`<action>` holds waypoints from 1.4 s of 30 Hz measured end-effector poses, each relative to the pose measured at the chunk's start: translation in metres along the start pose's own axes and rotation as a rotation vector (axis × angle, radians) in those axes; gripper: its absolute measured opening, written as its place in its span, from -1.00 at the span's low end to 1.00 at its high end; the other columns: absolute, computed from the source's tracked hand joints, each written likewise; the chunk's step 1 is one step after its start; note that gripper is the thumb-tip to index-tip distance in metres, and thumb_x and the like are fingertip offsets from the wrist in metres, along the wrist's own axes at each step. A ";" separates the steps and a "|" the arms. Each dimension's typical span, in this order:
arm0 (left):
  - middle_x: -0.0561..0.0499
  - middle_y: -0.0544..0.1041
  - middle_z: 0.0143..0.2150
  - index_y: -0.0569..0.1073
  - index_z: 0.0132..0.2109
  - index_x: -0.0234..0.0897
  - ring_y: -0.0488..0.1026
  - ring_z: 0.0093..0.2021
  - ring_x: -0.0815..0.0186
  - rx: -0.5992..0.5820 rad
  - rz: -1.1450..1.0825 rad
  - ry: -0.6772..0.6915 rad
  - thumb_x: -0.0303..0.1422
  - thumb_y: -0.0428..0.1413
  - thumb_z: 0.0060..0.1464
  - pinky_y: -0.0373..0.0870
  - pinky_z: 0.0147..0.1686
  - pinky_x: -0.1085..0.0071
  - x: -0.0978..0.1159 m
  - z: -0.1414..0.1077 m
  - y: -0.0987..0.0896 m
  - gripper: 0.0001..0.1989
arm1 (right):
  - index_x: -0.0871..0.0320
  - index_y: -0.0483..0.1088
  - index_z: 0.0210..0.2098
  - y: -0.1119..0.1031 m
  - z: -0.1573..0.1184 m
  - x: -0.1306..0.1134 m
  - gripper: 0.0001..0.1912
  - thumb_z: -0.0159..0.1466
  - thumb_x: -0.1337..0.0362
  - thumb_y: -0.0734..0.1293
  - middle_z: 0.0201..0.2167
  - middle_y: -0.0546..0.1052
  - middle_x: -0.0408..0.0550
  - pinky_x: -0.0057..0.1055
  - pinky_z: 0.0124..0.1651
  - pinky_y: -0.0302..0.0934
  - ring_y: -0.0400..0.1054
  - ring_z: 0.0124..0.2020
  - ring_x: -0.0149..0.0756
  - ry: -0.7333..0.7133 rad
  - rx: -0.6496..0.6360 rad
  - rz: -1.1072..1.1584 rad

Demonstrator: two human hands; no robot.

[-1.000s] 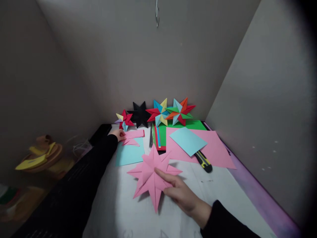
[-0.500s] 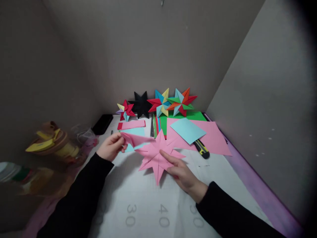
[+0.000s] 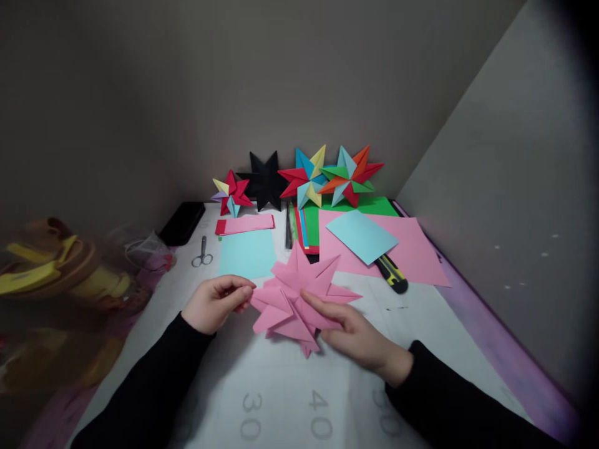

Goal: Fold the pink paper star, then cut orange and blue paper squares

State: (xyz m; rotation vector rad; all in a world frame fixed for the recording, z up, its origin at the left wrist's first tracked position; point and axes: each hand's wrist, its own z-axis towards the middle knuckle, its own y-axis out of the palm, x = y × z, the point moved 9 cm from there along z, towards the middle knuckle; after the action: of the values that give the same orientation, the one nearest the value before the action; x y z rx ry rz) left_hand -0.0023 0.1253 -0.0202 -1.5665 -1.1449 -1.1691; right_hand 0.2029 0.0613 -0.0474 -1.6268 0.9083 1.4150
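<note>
A pink folded-paper star [image 3: 304, 274] is held above the white table sheet, between my two hands. My left hand [image 3: 218, 304] pinches the tip of a folded pink flap at the star's left side. My right hand [image 3: 358, 333] grips the star from the lower right, its index finger pressed near the centre and the thumb below. Several points of the star stick out at the top and right. Loose folded flaps overlap at its lower left, and the underside is hidden.
Behind stand a black paper star [image 3: 266, 181] and several multicoloured ones. A light blue sheet [image 3: 248, 252], small scissors [image 3: 203, 252], a yellow-black utility knife [image 3: 392, 274], a large pink sheet [image 3: 412, 249] and a phone-like black object [image 3: 183, 223] lie around. Left, a brown-yellow item [image 3: 51, 268] blurs.
The flap in my left hand has come down and inward, from pointing over the star to lying across its lower left. My right hand still grips the star. The camera view has shifted slightly.
</note>
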 end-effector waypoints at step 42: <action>0.09 0.45 -0.60 0.54 -0.42 -0.29 0.33 -0.57 0.43 0.162 0.169 0.095 -0.29 0.25 -0.19 0.27 -0.52 0.53 0.020 -0.005 -0.028 -0.84 | 0.04 0.12 0.22 0.007 -0.004 -0.007 -0.33 0.12 0.48 0.23 0.27 0.14 -0.10 -0.11 0.28 -0.07 0.01 0.28 -0.20 -0.027 -0.130 -0.060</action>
State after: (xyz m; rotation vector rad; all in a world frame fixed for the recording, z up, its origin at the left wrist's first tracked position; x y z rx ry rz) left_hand -0.0271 0.1300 0.0033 -1.4388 -0.9985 -1.0029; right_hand 0.1978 0.0551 -0.0410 -1.7119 0.7594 1.4767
